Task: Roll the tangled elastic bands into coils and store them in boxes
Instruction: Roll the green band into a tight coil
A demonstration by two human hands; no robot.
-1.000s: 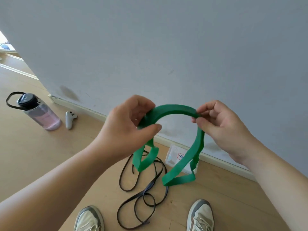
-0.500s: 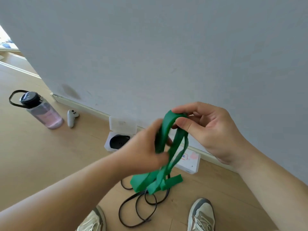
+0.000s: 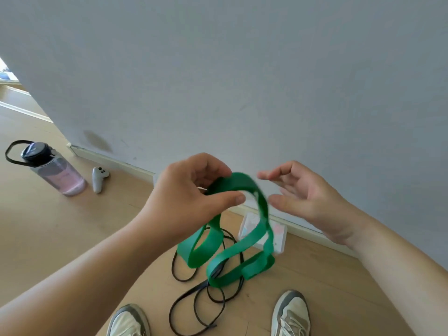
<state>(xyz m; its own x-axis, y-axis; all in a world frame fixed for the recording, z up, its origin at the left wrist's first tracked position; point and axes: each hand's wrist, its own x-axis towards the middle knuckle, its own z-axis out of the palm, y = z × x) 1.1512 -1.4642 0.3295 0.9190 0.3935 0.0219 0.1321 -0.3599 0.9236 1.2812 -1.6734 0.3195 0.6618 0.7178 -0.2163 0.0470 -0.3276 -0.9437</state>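
Observation:
A wide green elastic band hangs in loose loops in front of me. My left hand pinches its top between thumb and fingers. Just right of the band's arch, my right hand is spread with straight fingers and holds nothing. Under the green band, a thin black elastic band lies tangled on the wooden floor. A small clear plastic box sits against the skirting board, partly hidden by the green band.
A water bottle with a black lid stands at the left, a white controller beside it. The grey wall fills the upper view. My two shoes are at the bottom edge.
My right hand has let go of the green band and opened. The band, bunched between both hands half a second ago, now hangs in wider loops from my left hand alone.

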